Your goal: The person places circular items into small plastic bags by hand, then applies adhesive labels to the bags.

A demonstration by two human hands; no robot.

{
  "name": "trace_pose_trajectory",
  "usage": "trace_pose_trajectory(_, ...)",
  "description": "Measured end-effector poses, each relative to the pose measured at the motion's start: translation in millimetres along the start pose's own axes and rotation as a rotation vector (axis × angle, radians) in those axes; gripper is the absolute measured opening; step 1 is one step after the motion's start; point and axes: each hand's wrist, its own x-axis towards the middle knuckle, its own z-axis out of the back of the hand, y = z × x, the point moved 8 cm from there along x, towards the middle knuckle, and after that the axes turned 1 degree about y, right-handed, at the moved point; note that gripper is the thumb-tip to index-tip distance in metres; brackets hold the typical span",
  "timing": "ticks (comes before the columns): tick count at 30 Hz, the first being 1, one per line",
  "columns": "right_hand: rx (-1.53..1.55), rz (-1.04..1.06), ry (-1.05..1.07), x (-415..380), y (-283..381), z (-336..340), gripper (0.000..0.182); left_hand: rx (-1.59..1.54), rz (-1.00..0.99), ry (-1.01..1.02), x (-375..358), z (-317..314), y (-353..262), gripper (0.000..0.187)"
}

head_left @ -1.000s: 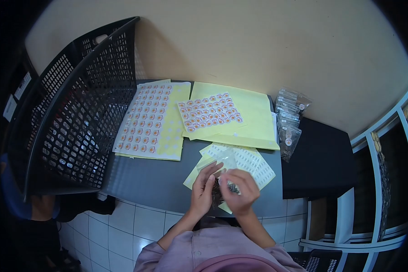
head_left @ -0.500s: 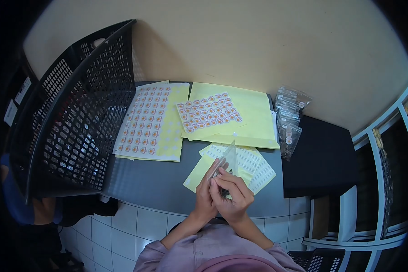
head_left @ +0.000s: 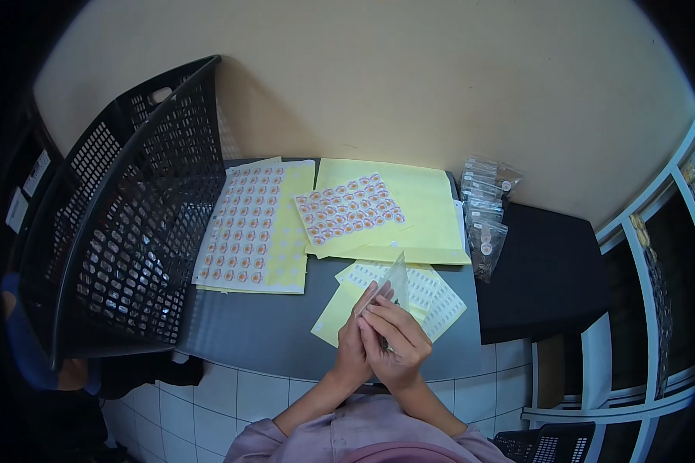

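The clear plastic bag (head_left: 399, 272) is held up in front of the person's body, above the near part of the counter (head_left: 247, 322), its pointed corner up and tilted away. The left hand (head_left: 350, 347) is partly closed, its fingers lying along one side of the bag, seemingly to steady the thin film. The right hand (head_left: 401, 339) is nearly closed too, fingers curled and fingertips pressed to the bag close to the left fingers, perhaps because such limp plastic needs a grip from both sides. Something dark shows by the right fingers, but the hands hide most of it and I cannot tell what it is. Just beyond the hands, small-label sheets (head_left: 421, 287) lie fanned and overlapping, probably so that they are within easy reach. Farther back, a small sticker sheet (head_left: 351, 208) rests on large yellow sheets (head_left: 428, 204), and a large sticker sheet (head_left: 239, 224) lies to the left, printed side up, which leaves the round stickers in view. Filled bags (head_left: 484, 212) overlap in a row at the right edge, perhaps to save room, beside a black-covered surface (head_left: 544, 270). A tall black basket (head_left: 135, 154) stands at the left.
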Motion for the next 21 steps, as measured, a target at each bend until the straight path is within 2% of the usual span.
trace_pose_trajectory(5,0.020,-0.053,0.080,-3.9,-12.5,6.8,0.023,-0.002,0.056,0.094,7.2,-13.1,8.4,0.052)
trace_pose_trajectory(7,-0.145,-0.076,0.142,-2.8,-21.6,14.6,0.029,-0.069,0.090,0.094,9.8,-21.2,9.5,0.053)
trace_pose_trajectory(13,-0.314,-0.171,0.138,-1.3,-42.4,46.7,0.038,-0.137,0.132,0.102,18.8,-59.6,19.2,0.053)
trace_pose_trajectory(17,-0.370,-0.138,0.121,3.1,-62.2,78.1,0.037,-0.239,0.120,0.138,21.7,-91.8,25.2,0.057)
trace_pose_trajectory(19,-0.204,-0.177,0.067,-0.7,-88.2,98.2,0.038,-0.156,0.080,0.175,21.8,-106.7,26.1,0.053)
trace_pose_trajectory(21,-0.126,-0.297,-0.033,-4.5,-121.9,130.5,0.056,-0.196,0.135,0.043,23.9,-110.3,30.3,0.045)
